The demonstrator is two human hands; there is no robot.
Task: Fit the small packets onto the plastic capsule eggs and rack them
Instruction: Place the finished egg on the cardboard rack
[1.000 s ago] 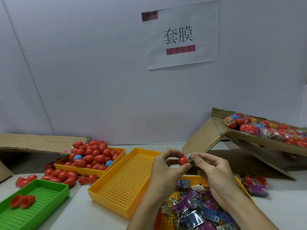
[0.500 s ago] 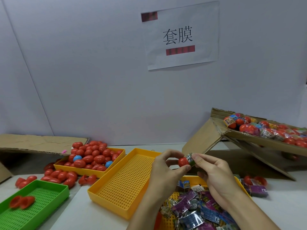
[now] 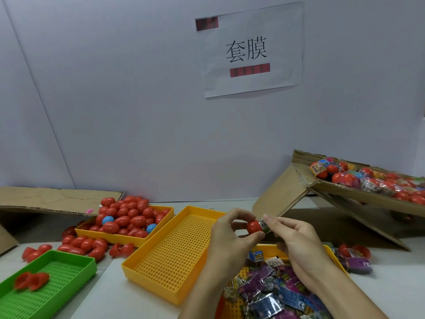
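Note:
A red capsule egg [image 3: 253,227] is held in mid-air above the table between both hands. My left hand [image 3: 232,236] pinches its left end with thumb and fingers. My right hand [image 3: 296,240] pinches a small printed packet [image 3: 264,224] that covers the egg's right end. Below my wrists a yellow tray [image 3: 337,259] holds a heap of loose packets [image 3: 271,293]. More red eggs, with two blue ones, fill a yellow tray [image 3: 158,231] at the left. The cardboard rack [image 3: 358,194] at the right carries several wrapped eggs [image 3: 319,169].
A yellow perforated tray [image 3: 170,252] with nothing in it lies in the middle. A green tray [image 3: 69,272] at the front left holds egg halves [image 3: 31,280]. Loose eggs [image 3: 85,244] lie on the table. A flat cardboard sheet [image 3: 55,200] lies at the far left.
The hands stay almost in place. The packet has slid slightly further over the egg's right end.

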